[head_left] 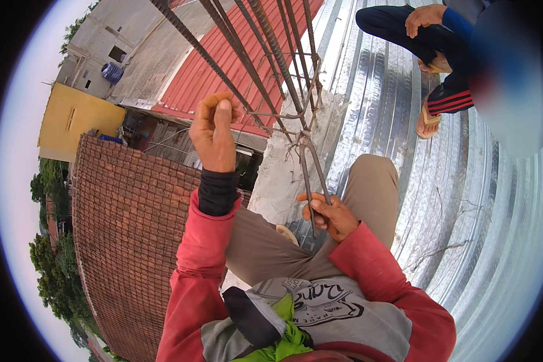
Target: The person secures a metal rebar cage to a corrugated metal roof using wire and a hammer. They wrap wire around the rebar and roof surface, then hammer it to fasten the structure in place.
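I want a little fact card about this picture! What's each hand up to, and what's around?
Left hand: raised beside the metal bars; touching unclear
Right hand: holding the pliers
Pliers' top end: at the bars' lower part
Roofs: red metal roof, brown tiled roof
Nearby: another person's sandalled foot on shiny metal sheets

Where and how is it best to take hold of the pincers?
Probably by both handles, near their ends, coming from the person's side, as the right hand does: they are long, thin and spread toward the person, while the head points away, toward the bars.
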The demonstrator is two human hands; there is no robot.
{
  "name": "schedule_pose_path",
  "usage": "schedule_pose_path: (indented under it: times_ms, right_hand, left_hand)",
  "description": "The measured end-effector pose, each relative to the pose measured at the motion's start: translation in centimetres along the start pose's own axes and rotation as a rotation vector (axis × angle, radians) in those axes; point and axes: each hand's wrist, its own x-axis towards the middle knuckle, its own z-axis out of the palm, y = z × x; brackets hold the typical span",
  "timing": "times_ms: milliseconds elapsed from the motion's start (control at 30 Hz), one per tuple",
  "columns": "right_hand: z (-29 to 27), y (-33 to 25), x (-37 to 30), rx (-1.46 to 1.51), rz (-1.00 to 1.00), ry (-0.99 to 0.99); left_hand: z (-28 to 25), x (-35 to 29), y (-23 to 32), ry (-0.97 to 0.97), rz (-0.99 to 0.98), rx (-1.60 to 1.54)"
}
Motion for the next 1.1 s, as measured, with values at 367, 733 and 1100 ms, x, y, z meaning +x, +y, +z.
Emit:
schedule_pose_path:
  times_ms: [367, 733, 1100]
  right_hand:
    - [1.6, -0.2, -3.0, 0.019, -0.002, 0.029]
    - [4.3, -1.4, -7.0, 0.026, 0.117, 0.071]
    - [2.6, -4.1, -8.1, -0.127, 0.167, -0.011]
  left_hand:
    - [4.8, -13.2, -1.1, -0.626, -0.456, -0.205]
    - [3.3, -14.1, 0.0, -0.564, -0.460, -0.160]
    - [1.7, -11.6, -0.8, -0.553, -0.349, 0.069]
